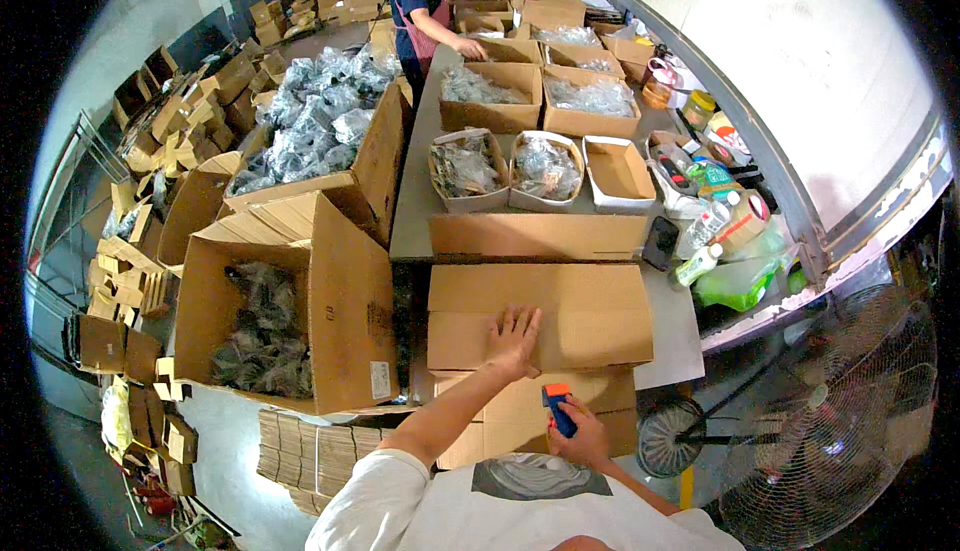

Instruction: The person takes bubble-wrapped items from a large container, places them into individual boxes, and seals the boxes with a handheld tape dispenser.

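Observation:
A brown cardboard box (595,306) lies in front of me with its top flaps folded down, and one further flap stands at its far side. My left hand (514,343) rests flat on the near part of its top, fingers spread. Close to my body, my right hand (585,439) is closed around a small blue and orange hand tool (563,416), shaped like a tape dispenser. The tool's orange end points up toward the box. More cardboard (500,429) shows below the box's near edge, partly covered by my arms.
To the left, open cartons (350,301) hold plastic-wrapped parts. Small white boxes (620,201) and bagged goods stand beyond. Bottles (700,263) crowd the right ledge; a fan (820,421) stands nearby. Bundled flat cardboard (290,451) lies lower left. Another person (420,11) stands at the table's far left.

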A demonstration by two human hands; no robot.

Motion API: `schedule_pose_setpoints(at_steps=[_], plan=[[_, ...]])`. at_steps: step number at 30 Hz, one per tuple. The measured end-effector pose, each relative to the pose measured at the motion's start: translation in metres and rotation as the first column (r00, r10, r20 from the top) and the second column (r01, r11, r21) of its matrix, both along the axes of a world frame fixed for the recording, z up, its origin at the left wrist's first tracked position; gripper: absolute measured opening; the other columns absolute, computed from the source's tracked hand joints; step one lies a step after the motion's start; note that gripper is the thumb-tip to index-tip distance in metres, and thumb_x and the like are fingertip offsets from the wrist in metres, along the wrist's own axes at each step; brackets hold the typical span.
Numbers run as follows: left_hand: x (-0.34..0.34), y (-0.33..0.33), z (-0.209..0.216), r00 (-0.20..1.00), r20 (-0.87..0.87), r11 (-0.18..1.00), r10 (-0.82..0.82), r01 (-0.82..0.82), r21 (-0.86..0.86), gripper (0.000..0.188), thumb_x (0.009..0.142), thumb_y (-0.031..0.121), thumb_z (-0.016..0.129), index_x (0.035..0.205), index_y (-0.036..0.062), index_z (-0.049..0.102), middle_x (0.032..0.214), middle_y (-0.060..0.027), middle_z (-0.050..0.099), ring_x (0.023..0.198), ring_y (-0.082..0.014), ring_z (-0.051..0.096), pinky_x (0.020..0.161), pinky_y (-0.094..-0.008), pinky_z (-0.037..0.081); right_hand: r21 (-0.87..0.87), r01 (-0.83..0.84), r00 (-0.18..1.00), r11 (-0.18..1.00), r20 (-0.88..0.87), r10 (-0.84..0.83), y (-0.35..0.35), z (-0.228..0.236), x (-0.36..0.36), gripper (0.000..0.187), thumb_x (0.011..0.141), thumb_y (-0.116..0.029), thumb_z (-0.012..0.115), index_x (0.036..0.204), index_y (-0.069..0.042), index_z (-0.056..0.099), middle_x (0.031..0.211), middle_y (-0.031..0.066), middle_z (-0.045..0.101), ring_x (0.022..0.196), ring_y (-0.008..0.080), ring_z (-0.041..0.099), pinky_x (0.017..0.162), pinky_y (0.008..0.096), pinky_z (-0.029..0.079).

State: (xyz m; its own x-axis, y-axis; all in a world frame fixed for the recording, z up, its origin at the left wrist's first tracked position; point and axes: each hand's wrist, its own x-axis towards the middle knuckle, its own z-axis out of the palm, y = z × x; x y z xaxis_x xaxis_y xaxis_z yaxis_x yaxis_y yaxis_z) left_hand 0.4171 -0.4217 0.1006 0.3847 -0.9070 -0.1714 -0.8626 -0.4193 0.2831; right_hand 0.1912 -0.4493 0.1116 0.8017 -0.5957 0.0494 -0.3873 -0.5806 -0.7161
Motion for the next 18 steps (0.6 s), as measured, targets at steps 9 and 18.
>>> schedule_pose_setpoints(at_steps=[9, 18], plan=[[-0.019, 0.005, -0.026, 0.976, 0.134, 0.985, -0.173, 0.175, -0.004, 0.095, 0.075, 0.059, 0.057, 0.143, 0.0071, 0.015, 0.150, -0.0099, 0.010, 0.138, -0.0290, 0.010, 0.104, -0.0612, 0.013, 0.588, 0.189, 0.953, 0.787, -0.304, -0.002, -0.055, -0.022, 0.010, 0.028, 0.075, -0.018, 0.067, 0.096, 0.001, 0.064, 0.092, 0.0179, 0.063, 0.079, 0.0203, 0.060, 0.072, 0.0305, 0.047], [-0.052, 0.000, -0.067, 0.925, 0.379, 0.971, 0.029, 0.064, -0.231, 0.073, 0.079, 0.039, 0.058, 0.137, 0.0057, 0.031, 0.145, -0.0113, 0.024, 0.130, -0.0227, 0.030, 0.100, -0.0509, 0.028, -0.527, -0.399, 0.911, 0.750, -0.323, 0.258, -0.104, 0.004, 0.107, 0.041, 0.078, -0.006, 0.057, 0.117, 0.004, 0.050, 0.127, 0.0159, 0.043, 0.103, 0.0390, 0.049, 0.086, 0.0404, 0.042]])
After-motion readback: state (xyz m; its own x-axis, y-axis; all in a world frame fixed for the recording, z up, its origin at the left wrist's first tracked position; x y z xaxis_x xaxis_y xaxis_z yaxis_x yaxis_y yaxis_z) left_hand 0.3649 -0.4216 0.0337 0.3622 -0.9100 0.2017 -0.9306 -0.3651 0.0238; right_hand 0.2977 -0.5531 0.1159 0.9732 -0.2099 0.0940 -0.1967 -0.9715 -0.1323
